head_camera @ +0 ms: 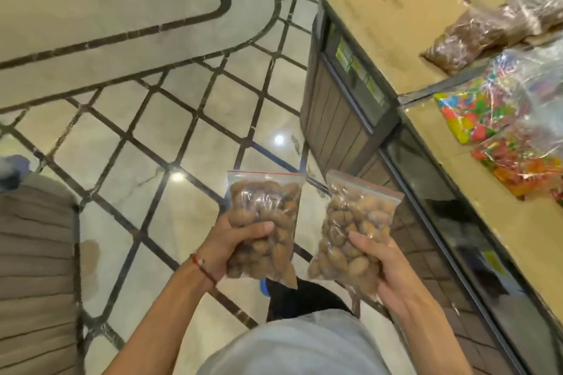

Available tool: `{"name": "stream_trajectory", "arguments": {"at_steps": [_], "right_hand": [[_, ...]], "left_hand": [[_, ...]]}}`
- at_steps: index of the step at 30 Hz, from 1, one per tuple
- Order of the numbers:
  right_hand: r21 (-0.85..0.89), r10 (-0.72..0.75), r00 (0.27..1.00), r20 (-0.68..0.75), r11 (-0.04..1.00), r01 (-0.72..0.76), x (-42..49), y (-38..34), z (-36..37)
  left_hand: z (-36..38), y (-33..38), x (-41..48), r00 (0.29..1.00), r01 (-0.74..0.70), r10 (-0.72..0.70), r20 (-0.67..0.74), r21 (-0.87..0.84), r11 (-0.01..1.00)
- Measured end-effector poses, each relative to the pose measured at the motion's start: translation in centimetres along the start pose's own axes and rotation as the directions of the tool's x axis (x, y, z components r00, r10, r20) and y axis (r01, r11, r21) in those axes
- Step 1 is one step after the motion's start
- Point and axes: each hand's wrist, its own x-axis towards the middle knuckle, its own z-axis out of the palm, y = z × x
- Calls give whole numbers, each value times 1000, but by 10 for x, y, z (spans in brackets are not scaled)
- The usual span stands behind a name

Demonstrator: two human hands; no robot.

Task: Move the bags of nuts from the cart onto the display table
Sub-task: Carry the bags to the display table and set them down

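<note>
Left hand (231, 248) grips left bag of nuts (265, 210) low down, thumb across front, fingers curled behind. Right hand (384, 268) clasps right bag (356, 222) same way. Both bags upright, seals on top, over tiled floor (152, 131), short of display table (390, 27) on right. One bag per hand, probably to halve trips. Bare tabletop beside brown packets (475, 36) looks likely landing spot.

The person wears a pale grey shirt (304, 347), dark trousers (304, 298) and what looks like a blue shoe (262, 286), with bare forearms and a thin red string bracelet (203, 268) at the wrist of the left hand (222, 253).
</note>
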Motion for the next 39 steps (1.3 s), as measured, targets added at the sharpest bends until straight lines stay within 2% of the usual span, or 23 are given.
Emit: {"name": "stream_trajectory", "arguments": {"at_steps": [7, 11, 14, 20, 26, 31, 39], "right_hand": [[10, 5, 999, -37, 1000, -5, 106, -70, 54], [-40, -19, 999, -35, 999, 18, 156, -107, 73], [-11, -43, 993, -112, 999, 43, 189, -133, 81], [81, -118, 949, -292, 986, 147, 249, -180, 92], [178, -175, 855, -488, 939, 294, 296, -220, 112], [214, -210, 781, -588, 891, 401, 320, -244, 136], [295, -171, 704, -690, 821, 488, 339, -265, 129]], "left_hand": [[-11, 95, 102, 1000, 12, -12, -26, -1, 1000], [-7, 145, 159, 1000, 17, -18, 18, 29, 999], [-1, 178, 204, 995, 49, -51, 86, 25, 998], [12, 237, 320, 967, 71, -117, 225, 205, 976], [42, 304, 434, 881, 116, -256, 399, 341, 933], [72, 353, 507, 788, 104, -336, 516, 427, 899], [123, 367, 577, 718, 115, -415, 559, 493, 863]]}}
